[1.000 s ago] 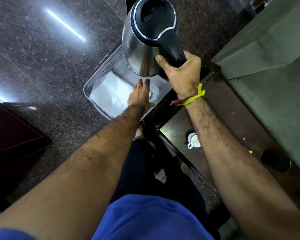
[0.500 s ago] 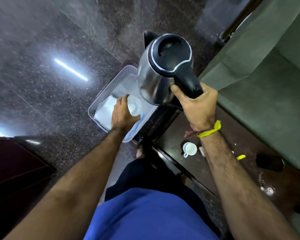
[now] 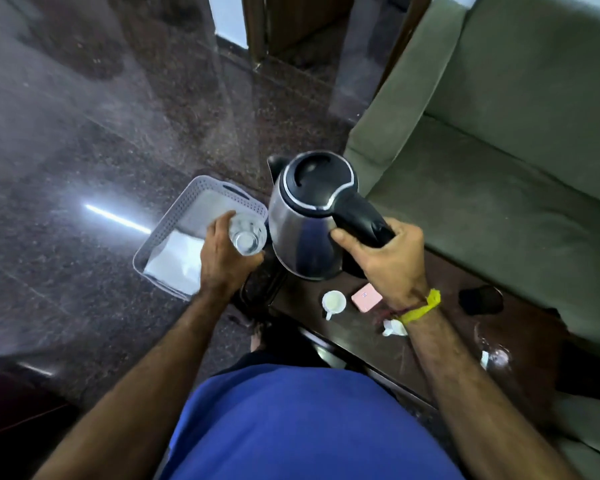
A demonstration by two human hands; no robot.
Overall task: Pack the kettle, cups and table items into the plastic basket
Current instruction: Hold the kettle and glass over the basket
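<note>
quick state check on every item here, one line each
kettle: lid shut, held by its handle in right hand
glass: empty, gripped in left hand
basket: on the floor, white paper inside
cup: upright on the table, looks empty
pink box: flat on the table

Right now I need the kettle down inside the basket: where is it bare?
The far half of the basket, between the handle-slot wall and the white sheet, is bare. The near half is covered by that sheet, and the left hand with the glass crowds the table-side rim beside the kettle.
</note>
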